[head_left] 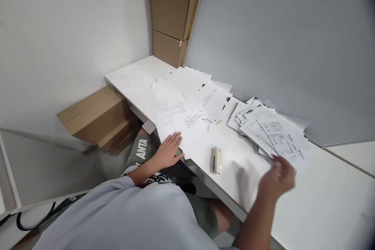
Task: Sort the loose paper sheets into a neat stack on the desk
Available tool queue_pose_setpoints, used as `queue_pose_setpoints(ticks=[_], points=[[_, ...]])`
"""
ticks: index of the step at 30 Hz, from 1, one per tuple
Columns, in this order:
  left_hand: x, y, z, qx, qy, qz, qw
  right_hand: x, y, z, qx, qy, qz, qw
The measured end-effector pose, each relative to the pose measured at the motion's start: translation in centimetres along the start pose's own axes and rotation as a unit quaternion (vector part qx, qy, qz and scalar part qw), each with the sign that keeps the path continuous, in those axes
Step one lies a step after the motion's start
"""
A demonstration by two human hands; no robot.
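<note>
Two piles of paper lie on a white desk (328,195): loose sheets (181,101) touch the fingertips of the flat, open left hand (167,150), and printed forms (272,133) lie just beside the blurred right hand (277,175), its grip unreadable. A stapler (216,160) lies between the hands.

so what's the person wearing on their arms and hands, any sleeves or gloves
The person wears a pale blue T-shirt with loose short sleeves, and olive shorts with white ANTA lettering. The left hand and the blurred right hand are bare, with no gloves.
</note>
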State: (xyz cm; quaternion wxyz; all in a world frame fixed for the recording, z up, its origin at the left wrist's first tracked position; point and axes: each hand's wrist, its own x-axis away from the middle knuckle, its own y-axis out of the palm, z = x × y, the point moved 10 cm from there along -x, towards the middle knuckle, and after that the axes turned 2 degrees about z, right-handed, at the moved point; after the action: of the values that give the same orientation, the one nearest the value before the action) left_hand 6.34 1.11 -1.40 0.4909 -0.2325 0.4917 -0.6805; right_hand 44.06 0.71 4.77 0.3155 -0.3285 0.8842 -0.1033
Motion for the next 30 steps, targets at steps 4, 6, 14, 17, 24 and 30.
queue_pose_setpoints(ticks=[4, 6, 14, 17, 24, 30], points=[[2.4, -4.6, -5.7, 0.11, -0.168, 0.249, 0.947, 11.2, 10.7, -10.6, 0.019, -0.115, -0.357, 0.927], [4.9, -4.5, -10.2, 0.21, -0.321, 0.326, 0.864, 16.1, 14.3, -13.0, 0.045, -0.15, -0.436, 0.886], [3.7, -1.6, -13.2, 0.514, -0.323, 0.143, 0.781, 21.5, 20.9, -14.4, 0.056, -0.157, -0.457, 0.874], [3.3, -1.6, -12.2, 0.542, -0.31, 0.11, 0.773, 21.8, 22.9, -16.2, 0.049, -0.162, -0.449, 0.877], [3.6, 0.7, -10.3, 0.621, -0.31, 0.083, 0.715, 23.6, 23.7, -18.6, -0.009, -0.215, -0.452, 0.866], [3.5, 1.0, -10.8, 0.704, -0.316, 0.171, 0.613, 23.5, 21.1, -18.7, -0.077, -0.233, -0.456, 0.855]])
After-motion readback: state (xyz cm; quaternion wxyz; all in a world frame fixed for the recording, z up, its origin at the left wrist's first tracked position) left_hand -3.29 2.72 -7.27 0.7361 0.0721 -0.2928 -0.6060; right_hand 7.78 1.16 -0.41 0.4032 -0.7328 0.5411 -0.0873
